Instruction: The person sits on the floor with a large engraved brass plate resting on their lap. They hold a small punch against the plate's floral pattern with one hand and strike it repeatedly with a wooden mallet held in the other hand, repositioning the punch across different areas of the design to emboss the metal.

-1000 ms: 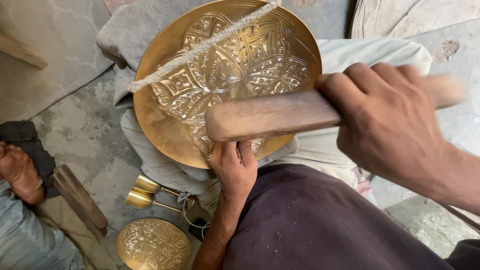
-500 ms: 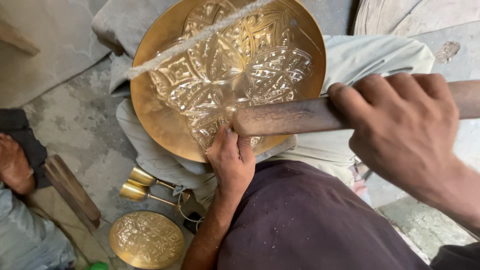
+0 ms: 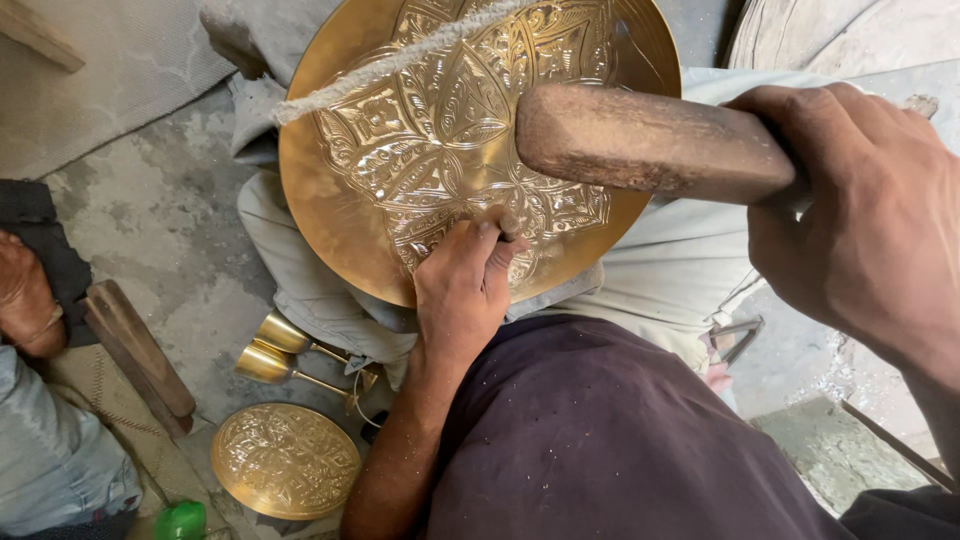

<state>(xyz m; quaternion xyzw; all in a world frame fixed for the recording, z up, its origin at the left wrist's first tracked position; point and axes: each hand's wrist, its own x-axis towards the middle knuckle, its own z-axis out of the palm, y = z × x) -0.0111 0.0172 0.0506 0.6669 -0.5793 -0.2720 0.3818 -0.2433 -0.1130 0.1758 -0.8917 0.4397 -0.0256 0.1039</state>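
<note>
Head view, looking down on a seated person's lap. Large round brass plate (image 3: 440,150), engraved with a floral and geometric relief, rests tilted on the person's legs over pale grey cloth (image 3: 300,270). A frayed light cord (image 3: 400,60) lies across the plate's upper face, running from the left rim toward the top edge.

Left hand (image 3: 465,290): placed at the plate's lower rim, fingers curled and pinched round a small metal punch (image 3: 510,222) whose tip meets the engraved surface. Only the punch's top shows; the rest is hidden by the fingers.

Right hand (image 3: 860,220): closed in a firm grip round the handle end of a wooden mallet (image 3: 650,140). The mallet's thick cylindrical body extends leftward over the plate, its blunt end above the punch and apart from it.

Surroundings: dark maroon garment (image 3: 600,440) covers the near thigh. On the concrete floor (image 3: 160,220) to the left lie two small brass goblets (image 3: 275,350) on their sides, just beside each other, and below them a smaller engraved brass plate (image 3: 285,460) lying flat. A dark wooden block (image 3: 135,355) lies further left. At the left edge, another person's hand (image 3: 25,295) and a blue-grey sleeve (image 3: 50,450) are partly in frame; that hand's state cannot be determined. A green cap-like object (image 3: 180,522) sits at the bottom edge, too cropped to identify.
</note>
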